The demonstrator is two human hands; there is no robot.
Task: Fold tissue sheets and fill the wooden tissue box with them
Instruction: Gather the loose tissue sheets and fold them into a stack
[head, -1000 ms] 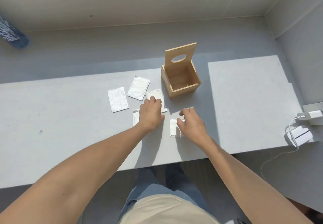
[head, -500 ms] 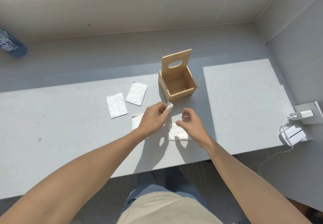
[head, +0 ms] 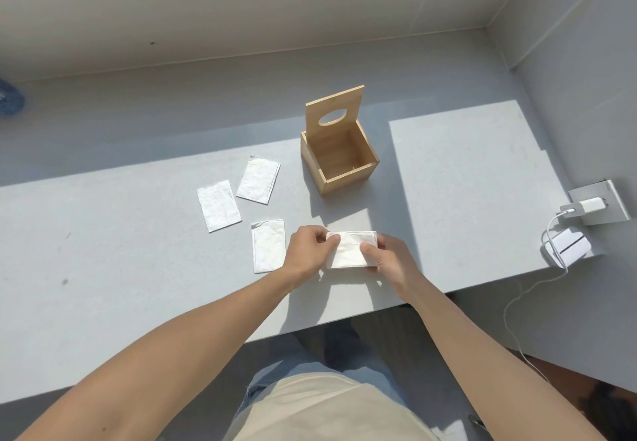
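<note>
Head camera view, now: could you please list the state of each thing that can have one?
Wooden tissue box: lid upright, open, looks empty.
Held tissue: folded, pinched by both hands.
Left hand: gripping the tissue's left edge.
Right hand: gripping its right edge.
Three loose tissues: folded, flat on the table.
Charger: plugged in.

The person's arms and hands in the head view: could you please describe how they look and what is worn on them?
Both forearms are bare to the frame edge, with no sleeves showing. The left hand and right hand carry no gloves, and no watch or rings are visible.
</note>
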